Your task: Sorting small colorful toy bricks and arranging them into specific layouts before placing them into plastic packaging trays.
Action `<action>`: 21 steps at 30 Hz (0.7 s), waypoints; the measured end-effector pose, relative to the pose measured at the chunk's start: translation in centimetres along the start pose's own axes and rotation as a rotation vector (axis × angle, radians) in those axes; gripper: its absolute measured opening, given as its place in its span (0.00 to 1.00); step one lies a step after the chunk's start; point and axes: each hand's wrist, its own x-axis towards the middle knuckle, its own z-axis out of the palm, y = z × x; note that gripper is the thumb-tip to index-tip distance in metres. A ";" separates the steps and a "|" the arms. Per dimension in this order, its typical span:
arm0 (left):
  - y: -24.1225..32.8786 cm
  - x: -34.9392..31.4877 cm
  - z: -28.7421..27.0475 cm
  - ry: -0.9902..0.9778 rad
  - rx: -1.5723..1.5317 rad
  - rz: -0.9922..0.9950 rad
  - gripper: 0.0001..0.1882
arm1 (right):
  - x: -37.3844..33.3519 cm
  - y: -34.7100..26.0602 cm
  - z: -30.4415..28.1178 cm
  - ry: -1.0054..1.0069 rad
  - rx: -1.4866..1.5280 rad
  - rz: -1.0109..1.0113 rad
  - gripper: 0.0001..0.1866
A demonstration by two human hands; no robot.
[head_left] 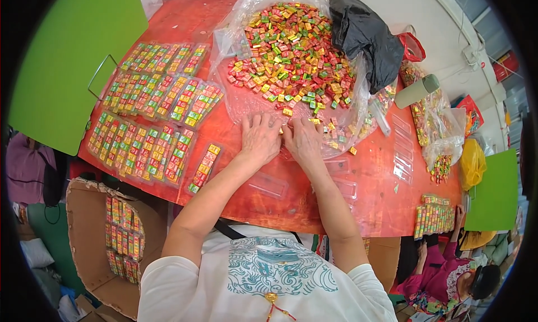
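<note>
Near the middle of the red table (246,201), both my hands lie side by side at the near edge of a clear plastic sheet (246,106). A large heap of small foil-wrapped blocks (297,53) in red, yellow and green spreads over that sheet. My left hand (261,136) points away from me, its fingers curled down; the fingertips are partly hidden. Close beside it, my right hand (304,136) is bent the same way, its thumb toward the left hand. A yellow wrapped block (281,130) shows between them. What the fingers grip is hidden.
Rows of filled clear trays (140,145) cover the left side, with a single filled tray (205,168) nearer. Unfilled trays (268,185) lie before me and to the right. A cardboard box (84,232) stands lower left. Another person (443,266) sits at right by stacked trays (434,217).
</note>
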 end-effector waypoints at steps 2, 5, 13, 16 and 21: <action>0.3 0.1 -0.5 -0.006 -0.005 -0.025 0.21 | 0.2 0.3 -0.4 0.057 0.002 0.006 0.11; 1.1 0.7 -0.6 -0.023 -0.003 -0.048 0.24 | 0.5 1.3 -0.3 0.091 -0.152 -0.033 0.10; 0.3 0.5 1.6 -0.012 0.016 -0.039 0.24 | -0.1 0.5 -0.1 -0.024 -0.100 -0.022 0.08; 0.0 0.3 1.6 -0.026 -0.046 -0.055 0.23 | 0.2 0.7 0.2 -0.024 -0.059 -0.017 0.07; 0.1 0.3 1.7 -0.007 -0.041 -0.051 0.22 | 2.8 1.9 1.7 0.132 -0.053 -0.107 0.07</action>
